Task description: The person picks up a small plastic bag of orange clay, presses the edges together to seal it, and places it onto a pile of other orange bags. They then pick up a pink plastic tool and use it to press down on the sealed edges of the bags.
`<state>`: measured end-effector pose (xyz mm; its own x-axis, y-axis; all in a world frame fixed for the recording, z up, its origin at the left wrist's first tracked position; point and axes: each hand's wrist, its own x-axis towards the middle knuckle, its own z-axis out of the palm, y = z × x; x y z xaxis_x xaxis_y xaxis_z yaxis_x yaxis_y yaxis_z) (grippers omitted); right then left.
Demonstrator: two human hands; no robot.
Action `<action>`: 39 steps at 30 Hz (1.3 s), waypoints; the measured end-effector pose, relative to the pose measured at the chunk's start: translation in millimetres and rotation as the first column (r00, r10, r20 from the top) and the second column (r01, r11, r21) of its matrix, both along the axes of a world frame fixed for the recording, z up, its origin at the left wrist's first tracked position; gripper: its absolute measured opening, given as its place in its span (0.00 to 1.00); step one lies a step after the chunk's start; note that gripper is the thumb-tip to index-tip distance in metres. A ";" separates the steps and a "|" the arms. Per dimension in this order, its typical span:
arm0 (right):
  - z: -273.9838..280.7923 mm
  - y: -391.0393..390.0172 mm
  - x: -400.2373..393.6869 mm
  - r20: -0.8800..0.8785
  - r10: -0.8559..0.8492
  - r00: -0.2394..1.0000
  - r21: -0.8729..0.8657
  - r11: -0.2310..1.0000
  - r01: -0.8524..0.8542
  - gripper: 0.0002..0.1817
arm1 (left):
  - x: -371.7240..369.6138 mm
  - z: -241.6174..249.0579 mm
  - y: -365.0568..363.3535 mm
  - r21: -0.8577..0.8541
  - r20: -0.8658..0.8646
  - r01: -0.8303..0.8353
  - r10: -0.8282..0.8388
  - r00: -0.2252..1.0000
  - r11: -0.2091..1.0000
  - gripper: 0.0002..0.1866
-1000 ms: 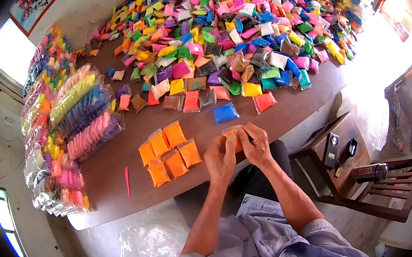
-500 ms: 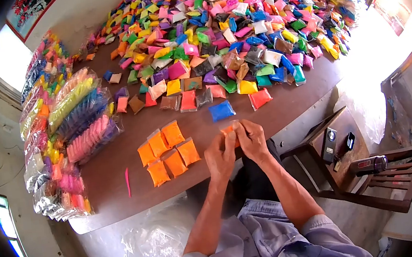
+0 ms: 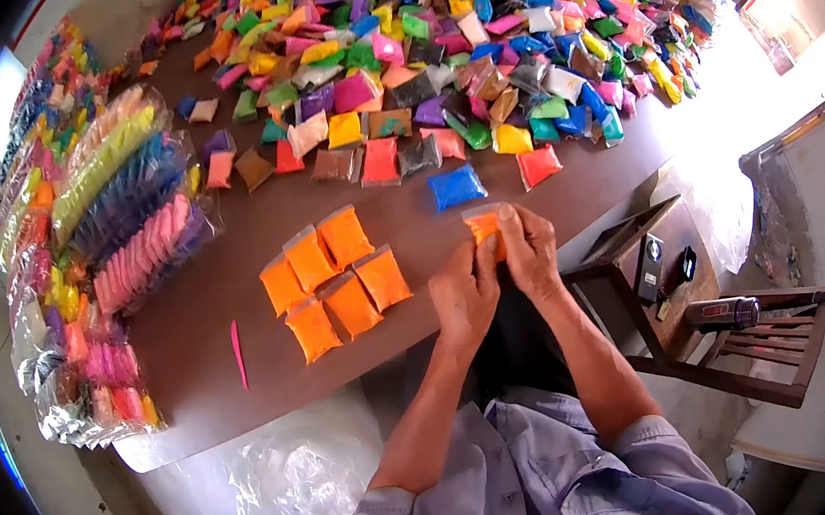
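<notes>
Both hands hold one small clear packet of orange material over the front edge of the brown table. My left hand is closed on its lower left side. My right hand pinches its right side with the thumb on top. Left of my hands, several orange packets lie in two rows on the table. A blue packet lies just beyond my hands, and a red packet is to its right. A thin pink stick lies further left.
A large heap of multicoloured packets covers the back of the table. Clear bags of bundled packets are stacked along the left. A wooden chair on the right carries a flask and a dark device. Clear plastic lies below the table.
The view has shifted a little. My hands have moved slightly right and the orange packet now shows more between them. The packets on the table stay in place.
</notes>
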<state>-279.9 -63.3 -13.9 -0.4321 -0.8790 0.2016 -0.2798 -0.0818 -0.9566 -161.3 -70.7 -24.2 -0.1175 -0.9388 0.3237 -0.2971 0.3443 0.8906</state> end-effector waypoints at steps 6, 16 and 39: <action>-14.0 -5.8 -7.7 0.076 -0.001 0.997 -0.016 1.000 0.002 0.19 | 5.0 10.7 -1.4 0.063 -0.042 0.086 -0.084 0.996 0.994 0.17; 0.6 -8.6 -1.3 -0.161 -0.016 0.987 0.088 0.996 0.030 0.21 | -3.7 -11.0 -4.0 -0.049 -0.128 -0.030 0.023 0.992 0.998 0.15; -11.9 -23.7 -33.9 0.089 0.334 0.938 0.193 0.918 -0.346 0.24 | 0.4 1.4 -11.7 0.083 -0.306 -0.084 0.106 0.946 0.993 0.18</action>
